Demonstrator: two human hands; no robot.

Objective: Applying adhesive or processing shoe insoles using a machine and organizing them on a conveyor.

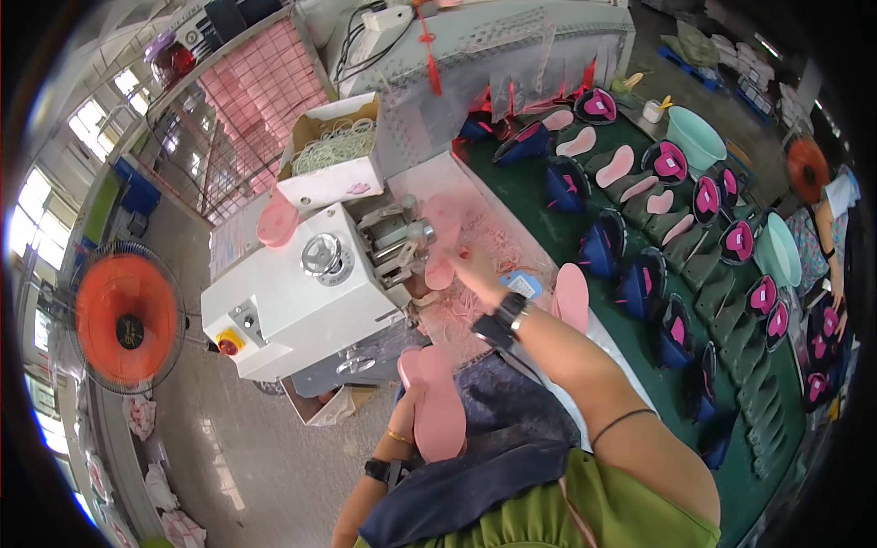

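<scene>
A workshop with a green conveyor belt (539, 196) full of dark shoes, and a white machine (301, 292) on the desk. The right arm reaches out long, and the right hand (475, 269) pinches a pink insole (445, 239) at the machine's rollers. The left hand (408, 413), low by the lap, holds a stack of pink insoles (437, 406).

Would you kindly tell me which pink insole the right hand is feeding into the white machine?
The pink foam insole under the right hand, touching the machine's rollers.
</scene>
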